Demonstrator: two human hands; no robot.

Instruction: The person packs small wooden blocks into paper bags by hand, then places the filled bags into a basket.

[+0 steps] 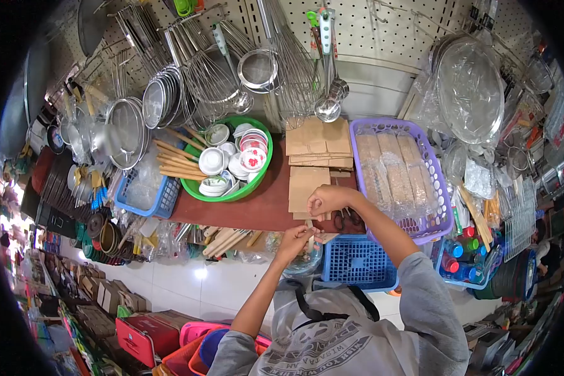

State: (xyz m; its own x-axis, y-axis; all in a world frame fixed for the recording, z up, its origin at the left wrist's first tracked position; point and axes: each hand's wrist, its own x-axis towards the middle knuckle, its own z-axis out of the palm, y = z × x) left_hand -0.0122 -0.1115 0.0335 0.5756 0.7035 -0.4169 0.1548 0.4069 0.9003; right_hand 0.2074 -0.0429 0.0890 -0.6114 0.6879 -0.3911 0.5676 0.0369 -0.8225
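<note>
My left hand (pixel 299 240) is closed in a pinch at the front edge of the red-brown shelf (pixel 232 215). A small pale strip (pixel 309 233) shows at its fingertips. Just above and to the right, my right hand (pixel 327 202) is closed over the lower part of a flat brown cardboard piece (pixel 308 183); what its fingers hold is too small to make out. More brown cardboard (pixel 318 139) lies stacked behind. Dark-handled scissors (pixel 347 219) rest beside my right hand.
A green basin (pixel 257 178) of small bowls stands left, a purple basket (pixel 448 213) of bubble-wrapped packs right. Below the shelf edge is a blue basket (pixel 360 260). Whisks (pixel 294 81), strainers (pixel 257 69) and ladles (pixel 327 109) hang above the shelf.
</note>
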